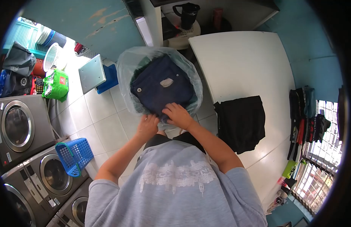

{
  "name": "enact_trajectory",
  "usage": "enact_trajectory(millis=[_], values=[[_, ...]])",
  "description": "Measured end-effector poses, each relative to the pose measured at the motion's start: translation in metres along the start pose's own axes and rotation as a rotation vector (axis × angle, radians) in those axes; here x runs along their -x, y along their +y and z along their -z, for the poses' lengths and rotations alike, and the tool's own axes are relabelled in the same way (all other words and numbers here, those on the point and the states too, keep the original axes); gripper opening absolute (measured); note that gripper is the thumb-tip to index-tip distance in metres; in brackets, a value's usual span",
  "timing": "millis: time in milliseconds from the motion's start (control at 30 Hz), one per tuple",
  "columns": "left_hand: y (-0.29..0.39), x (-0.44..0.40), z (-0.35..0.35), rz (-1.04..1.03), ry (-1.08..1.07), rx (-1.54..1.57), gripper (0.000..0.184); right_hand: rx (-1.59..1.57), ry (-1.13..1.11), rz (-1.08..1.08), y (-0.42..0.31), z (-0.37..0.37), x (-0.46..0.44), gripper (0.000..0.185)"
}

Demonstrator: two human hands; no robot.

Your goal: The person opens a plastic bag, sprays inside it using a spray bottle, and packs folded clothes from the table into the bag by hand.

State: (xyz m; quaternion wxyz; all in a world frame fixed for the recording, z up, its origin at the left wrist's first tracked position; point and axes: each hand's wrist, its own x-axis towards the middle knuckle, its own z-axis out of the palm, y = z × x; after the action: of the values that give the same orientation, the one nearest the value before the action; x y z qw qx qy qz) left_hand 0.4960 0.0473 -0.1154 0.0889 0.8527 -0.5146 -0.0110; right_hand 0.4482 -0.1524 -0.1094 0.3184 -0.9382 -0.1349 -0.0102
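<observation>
A folded dark blue garment with a round metal button and a pale label lies in the mouth of a clear plastic bag. My left hand is at the garment's near edge, fingers closed on the cloth. Just to its right, my right hand has its fingers bent over the same edge, pinching the garment. The bag's film spreads around the garment on all sides. A folded black garment rests on the white table to the right.
The white table stands at the right. Washing machines and a blue basket are at the left. A stool stands left of the bag. Clothes hang by the window. A dark jug stands at the top.
</observation>
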Motion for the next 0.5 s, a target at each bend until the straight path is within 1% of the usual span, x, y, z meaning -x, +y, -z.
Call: enact_trajectory(millis=[100, 200, 300, 333, 400, 433, 500], values=[[0.007, -0.014, 0.011, 0.006, -0.253, 0.043, 0.025, -0.166, -0.002, -0.067, 0.006, 0.008, -0.007, 0.039], [0.005, -0.01, -0.002, -0.132, -0.239, 0.008, 0.024, -0.278, 0.0, -0.113, 0.01, 0.017, -0.013, 0.037], [0.004, -0.008, -0.008, -0.22, 0.036, 0.005, 0.023, -0.308, -0.044, -0.12, 0.013, 0.02, -0.018, 0.034], [0.005, -0.006, -0.012, -0.185, -0.016, 0.006, 0.022, -0.306, -0.069, -0.117, 0.014, 0.019, -0.018, 0.033], [0.007, -0.003, -0.016, -0.115, -0.119, 0.007, 0.021, -0.405, -0.24, -0.127, 0.021, 0.019, -0.021, 0.032], [0.006, -0.003, -0.015, -0.134, -0.141, 0.028, 0.02, -0.453, -0.327, -0.133, 0.024, 0.019, -0.022, 0.031], [0.003, -0.004, -0.012, -0.175, -0.179, 0.073, 0.018, -0.452, -0.412, -0.108, 0.029, 0.024, -0.025, 0.03]])
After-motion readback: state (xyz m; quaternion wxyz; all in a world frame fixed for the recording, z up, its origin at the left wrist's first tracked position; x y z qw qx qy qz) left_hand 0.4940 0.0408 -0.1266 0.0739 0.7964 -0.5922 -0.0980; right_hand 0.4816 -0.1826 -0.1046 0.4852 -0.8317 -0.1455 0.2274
